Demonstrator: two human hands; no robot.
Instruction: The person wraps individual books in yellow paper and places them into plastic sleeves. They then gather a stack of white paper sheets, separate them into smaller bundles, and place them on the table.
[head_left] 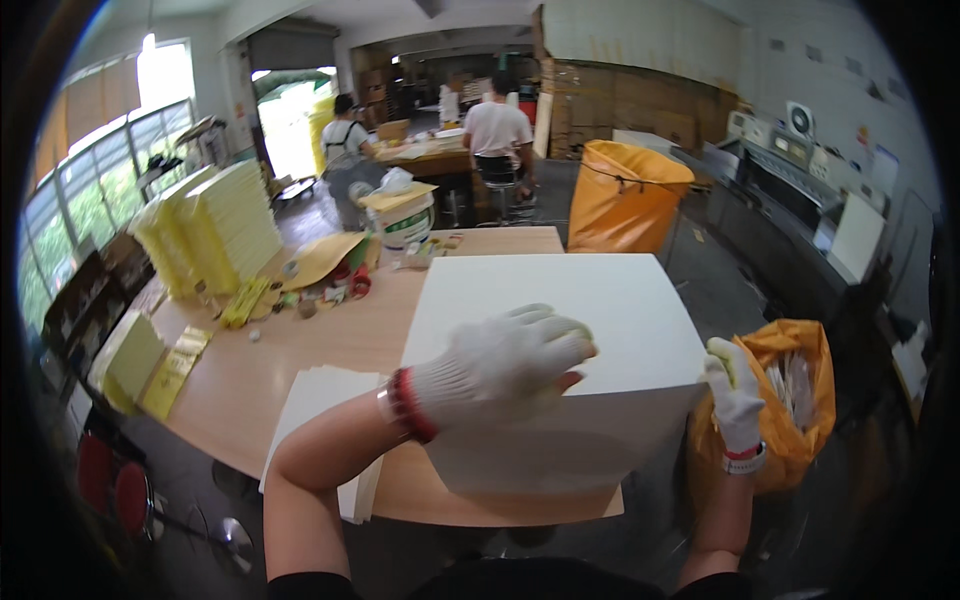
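Note:
A tall block of white sheets (545,300) stands on the wooden table in front of me, its near side in shade. My left hand (505,362), in a white knitted glove, is over the near part of its top, fingers stretched to the right and slightly bent. That hand is a little blurred, and nothing shows in it. At the block's near right corner, my right hand (735,392), also gloved, has its fingers curled against the edge of a white sheet. A lower pile of white sheets (315,400) lies to the left, partly behind my left forearm.
Yellow-edged white stacks (215,230) stand at the table's far left. Tape rolls (358,282) and scraps lie near a white bucket (405,220). An orange bag (810,400) stands beside my right hand, a larger orange bag (625,200) beyond. Two people sit at a far table.

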